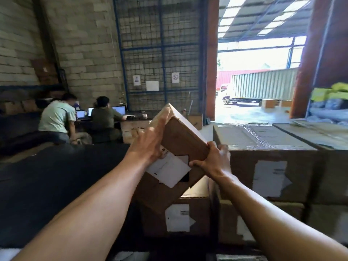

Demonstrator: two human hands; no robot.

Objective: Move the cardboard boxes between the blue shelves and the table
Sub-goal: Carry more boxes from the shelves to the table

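Observation:
A brown cardboard box with a white label is held tilted in the air in front of me, one corner pointing up. My left hand lies flat along its upper left face, fingers stretched toward the top corner. My right hand grips its right corner, fingers curled round the edge. Below and to the right stand larger stacked cardboard boxes with white labels; one lower box sits directly under the held one.
A black-covered surface spreads to the left. Two people sit at laptops at the back left. A blue wire-mesh rack stands against the brick wall. An open doorway shows a truck outside.

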